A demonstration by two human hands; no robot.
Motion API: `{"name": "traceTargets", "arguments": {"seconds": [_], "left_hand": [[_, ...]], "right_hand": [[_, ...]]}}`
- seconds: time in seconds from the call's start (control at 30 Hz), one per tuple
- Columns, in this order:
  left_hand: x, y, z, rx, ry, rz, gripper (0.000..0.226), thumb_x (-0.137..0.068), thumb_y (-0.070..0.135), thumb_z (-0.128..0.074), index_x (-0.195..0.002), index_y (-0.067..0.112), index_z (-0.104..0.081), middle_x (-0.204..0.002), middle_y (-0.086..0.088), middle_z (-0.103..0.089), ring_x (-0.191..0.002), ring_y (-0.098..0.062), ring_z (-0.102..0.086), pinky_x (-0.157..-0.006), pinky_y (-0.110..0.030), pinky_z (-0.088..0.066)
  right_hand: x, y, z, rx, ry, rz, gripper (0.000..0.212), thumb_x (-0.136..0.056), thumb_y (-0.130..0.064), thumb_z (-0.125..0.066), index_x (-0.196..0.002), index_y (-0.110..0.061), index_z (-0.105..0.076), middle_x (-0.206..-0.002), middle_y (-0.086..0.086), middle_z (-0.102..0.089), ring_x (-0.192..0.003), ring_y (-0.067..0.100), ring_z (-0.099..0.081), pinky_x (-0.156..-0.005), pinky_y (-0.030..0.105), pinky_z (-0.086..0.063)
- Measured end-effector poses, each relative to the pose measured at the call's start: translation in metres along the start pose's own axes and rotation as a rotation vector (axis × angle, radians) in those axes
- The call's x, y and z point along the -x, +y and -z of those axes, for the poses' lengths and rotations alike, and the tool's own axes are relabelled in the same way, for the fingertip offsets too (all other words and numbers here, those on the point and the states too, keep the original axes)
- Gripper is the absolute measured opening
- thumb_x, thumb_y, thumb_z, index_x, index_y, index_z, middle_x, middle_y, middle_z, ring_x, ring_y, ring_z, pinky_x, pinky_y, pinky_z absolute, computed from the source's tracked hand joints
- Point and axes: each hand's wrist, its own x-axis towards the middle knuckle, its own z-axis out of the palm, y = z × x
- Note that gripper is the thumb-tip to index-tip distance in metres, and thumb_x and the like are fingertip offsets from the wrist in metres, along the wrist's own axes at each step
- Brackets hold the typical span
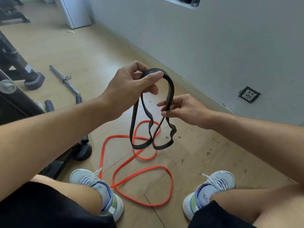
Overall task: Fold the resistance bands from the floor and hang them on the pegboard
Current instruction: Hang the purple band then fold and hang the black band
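A black resistance band [171,89] hangs in loops above the floor. My left hand [131,84] grips its gathered top between thumb and fingers. My right hand [182,109] pinches one strand of the band lower down on the right. The band's lower loops dangle just over the floor. Under them an orange resistance band [131,163] lies in tangled loops on the wooden floor, between my two shoes. No pegboard is in view.
A metal bar with black grips [65,80] lies on the floor at the left, beside the black feet of gym equipment [32,79]. A grey wall [213,38] with a socket [249,94] runs along the right. A white cabinet [74,12] stands at the back.
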Motion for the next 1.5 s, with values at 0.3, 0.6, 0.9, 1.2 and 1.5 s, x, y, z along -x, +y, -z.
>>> {"name": "traceTargets", "arguments": {"seconds": [0.3,0.6,0.9,1.2,1.5], "left_hand": [[0.002,0.012,-0.024,0.068,-0.115,0.057,0.039,-0.067,0.031,-0.083,-0.091,0.011,-0.058,-0.099,-0.02,-0.074,-0.092,-0.027,-0.077,-0.098,-0.043,-0.058],[-0.002,0.019,-0.026,0.216,-0.07,0.092,0.021,-0.089,0.017,-0.075,-0.093,0.011,-0.056,-0.092,-0.009,-0.077,-0.09,-0.026,-0.077,-0.095,-0.044,-0.059],[-0.009,0.02,0.0,-0.32,-0.188,0.288,0.045,-0.077,0.035,-0.086,-0.106,0.01,-0.062,-0.051,0.001,-0.058,-0.052,-0.018,-0.059,-0.082,-0.048,-0.063],[-0.008,0.014,-0.002,-0.746,-0.31,0.14,0.039,-0.065,0.056,-0.088,-0.085,0.027,-0.073,-0.052,0.012,-0.064,-0.042,-0.001,-0.052,-0.042,-0.012,-0.038],[-0.01,0.012,-0.006,-0.894,-0.254,0.043,0.02,-0.076,0.045,-0.085,-0.079,0.026,-0.079,-0.065,0.007,-0.072,-0.057,-0.004,-0.067,-0.053,-0.024,-0.055]], "right_hand": [[-0.004,-0.007,-0.014,0.029,-0.096,-0.004,0.047,-0.082,-0.023,-0.088,-0.126,-0.021,-0.071,-0.102,-0.013,-0.078,-0.099,0.008,-0.075,-0.092,0.032,-0.061],[-0.002,-0.018,-0.028,0.032,-0.186,-0.029,0.029,-0.084,-0.028,-0.085,-0.108,-0.014,-0.078,-0.105,-0.005,-0.08,-0.099,0.01,-0.075,-0.091,0.029,-0.056],[-0.001,-0.012,-0.03,0.099,-0.252,-0.097,0.025,-0.087,-0.014,-0.075,-0.078,-0.024,-0.054,-0.07,-0.006,-0.058,-0.071,0.011,-0.06,-0.074,0.035,-0.052],[0.0,-0.006,-0.024,0.249,-0.273,-0.112,0.012,-0.092,-0.02,-0.071,-0.092,-0.022,-0.059,-0.08,-0.003,-0.063,-0.075,0.012,-0.061,-0.077,0.034,-0.052],[-0.002,0.003,-0.018,0.165,-0.244,-0.117,0.015,-0.09,-0.02,-0.078,-0.105,-0.02,-0.073,-0.097,0.002,-0.076,-0.097,0.023,-0.073,-0.101,0.044,-0.055]]}}
